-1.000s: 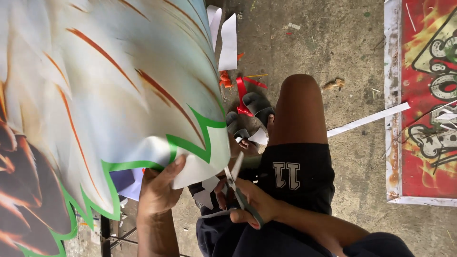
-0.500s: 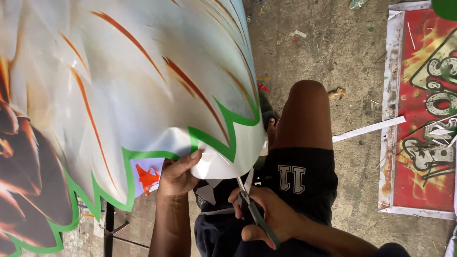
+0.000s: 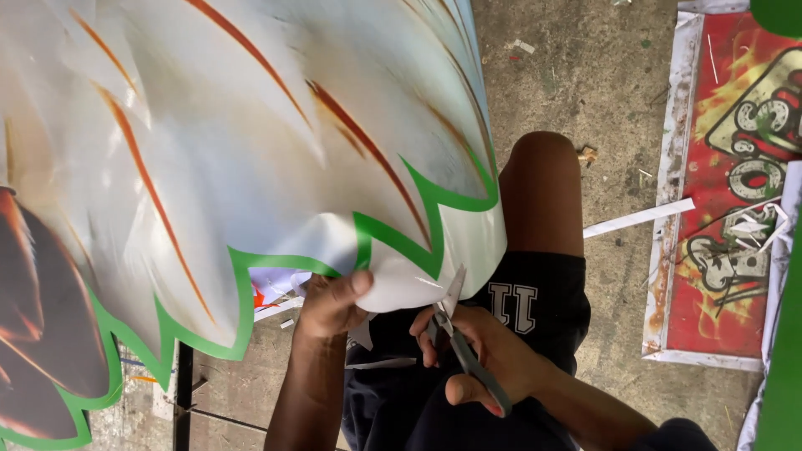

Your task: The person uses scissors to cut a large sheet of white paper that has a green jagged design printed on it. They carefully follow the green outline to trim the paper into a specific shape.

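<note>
Head view: the left hand [image 3: 330, 305] pinches the white edge of a large printed sheet [image 3: 251, 150] draped over the lap. The right hand [image 3: 489, 359] closes its grip on scissors [image 3: 455, 334], blades at the green border. The sheet looks light, floppy and glossy; best held near the cut.

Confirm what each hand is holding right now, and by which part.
Left hand pinches the printed sheet at its lower white margin, beside the green border. Right hand holds the scissors by the handles, blades at the sheet's edge.
</note>
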